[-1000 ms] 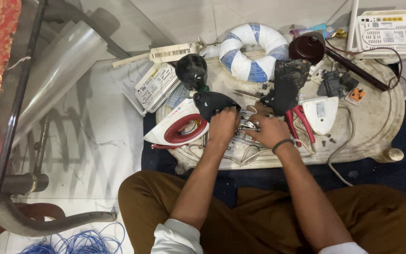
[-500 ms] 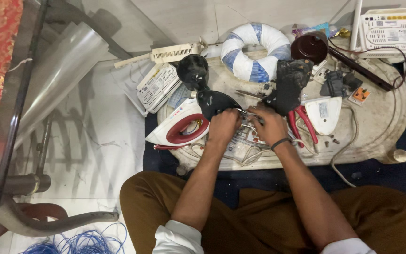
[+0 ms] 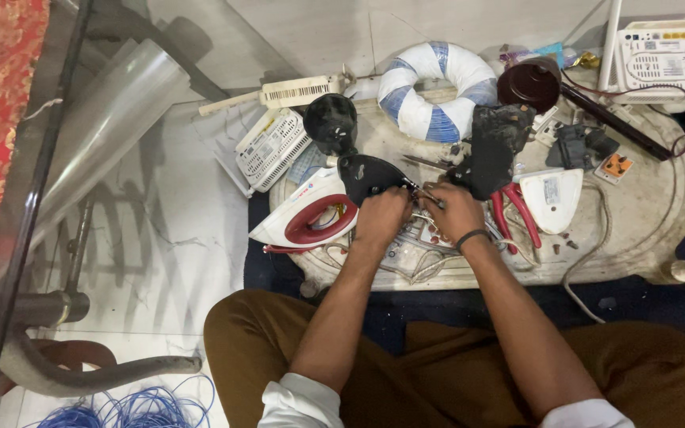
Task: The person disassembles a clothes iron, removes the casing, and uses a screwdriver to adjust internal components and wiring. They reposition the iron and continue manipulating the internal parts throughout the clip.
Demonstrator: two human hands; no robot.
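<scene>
A low board [image 3: 644, 230] lies on the floor, pale, smooth and dirty, with round corners. Many things sit on it.

At the back is a fat ring of wire [image 3: 438, 89], white and blue, shaped like a donut. Near it, at the board's left edge, lies a white box [image 3: 273, 147] with thin slits in it. A dark brown round cup [image 3: 530, 82] stands to the right of the ring.

In front is an iron [image 3: 311, 215], white and dark red, smooth plastic, pointed like a boat. Its black part [image 3: 368, 174] is open at the top end. A second white cover [image 3: 552, 198], shaped like a shield, lies to the right. Beside it are red pliers [image 3: 517, 218] with shiny handles.

The left hand [image 3: 380, 218] is curled and rests at the iron's black end. The right hand [image 3: 455, 210] has a dark band on the wrist. Its fingers pinch a thin metal tool [image 3: 423, 196] that points at the iron's black part. The two hands are close together, almost touching. I cannot tell if the left hand holds anything.

Blue wire [image 3: 120, 408] lies in loops on the white floor at the lower left.
</scene>
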